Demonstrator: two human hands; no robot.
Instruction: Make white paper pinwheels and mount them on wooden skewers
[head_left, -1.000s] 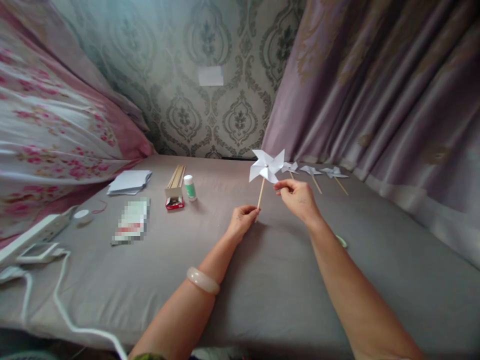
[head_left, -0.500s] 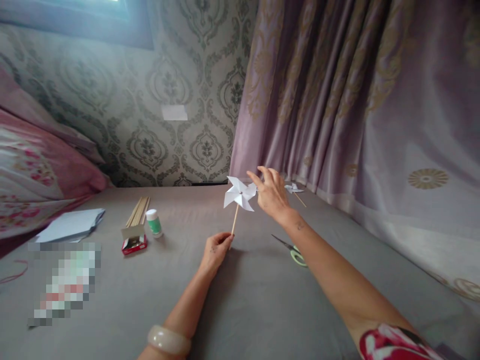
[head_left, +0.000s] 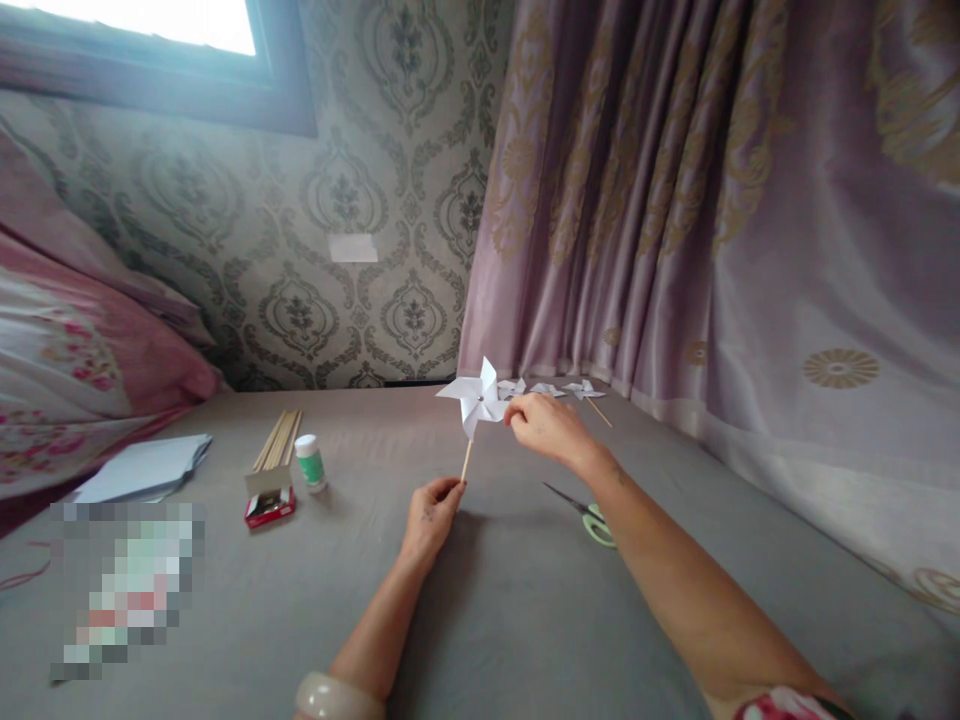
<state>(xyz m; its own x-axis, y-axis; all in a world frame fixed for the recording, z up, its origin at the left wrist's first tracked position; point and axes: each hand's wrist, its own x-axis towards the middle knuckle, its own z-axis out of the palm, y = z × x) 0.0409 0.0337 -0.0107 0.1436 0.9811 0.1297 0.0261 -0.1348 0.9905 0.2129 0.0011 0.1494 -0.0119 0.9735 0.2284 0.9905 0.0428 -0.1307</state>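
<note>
A white paper pinwheel (head_left: pixel 480 398) on a thin wooden stick (head_left: pixel 466 460) stands upright, leaning slightly right, in front of me. The fingers of my left hand (head_left: pixel 433 515) are pinched round the lower part of that stick. My right hand (head_left: pixel 551 428) is at the pinwheel's right side, its fingers curled together, with the fingertips at the edge of a blade. Whether they touch the paper I cannot tell. Below my right wrist lie scissors with light green handles (head_left: pixel 600 525), partly covered by the forearm.
More white pinwheels (head_left: pixel 579 388) lie at the back near the curtain (head_left: pixel 600 200). To the left are wooden sticks (head_left: pixel 279 440), a white-and-green bottle (head_left: pixel 310 463), an open red box (head_left: pixel 270 508), and a stack of paper (head_left: pixel 146 467). A blurred patch covers something at front left.
My right hand has come down and its spread fingers have curled in beside the pinwheel. The blades have turned. My view has tilted up slightly.
</note>
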